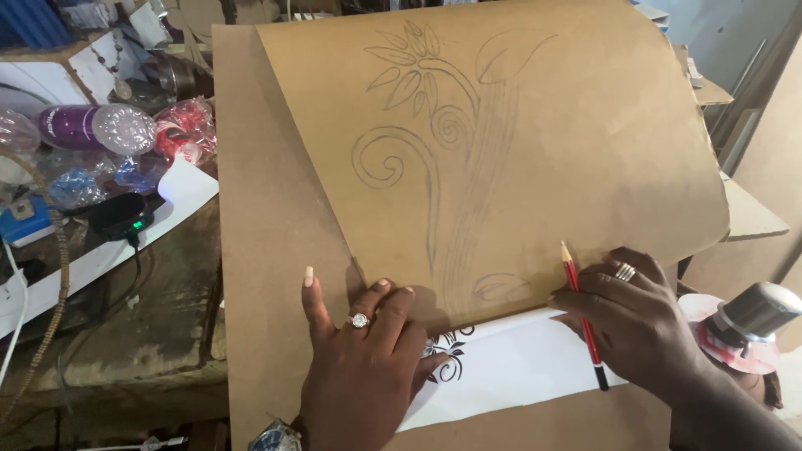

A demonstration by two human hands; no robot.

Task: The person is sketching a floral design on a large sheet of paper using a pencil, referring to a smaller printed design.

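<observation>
A large brown paper sheet (pixel 535 142) with a pencil drawing of a curling leafy plant lies on a brown board (pixel 267 250). Its near edge covers a white sheet (pixel 510 367) printed with a black swirl pattern. My left hand (pixel 363 359), wearing a ring, presses flat on the brown paper's lower edge and the white sheet. My right hand (pixel 635 321), also ringed, holds a red pencil (pixel 582 317) with its tip up, resting at the paper's lower right edge.
At the left, a cluttered bench carries plastic bottles (pixel 100 129), a black device with a green light (pixel 121 215), cables and a white board (pixel 83 267). A small hat-shaped object on a striped disc (pixel 748 326) sits at the right. Cardboard pieces lie beyond the board.
</observation>
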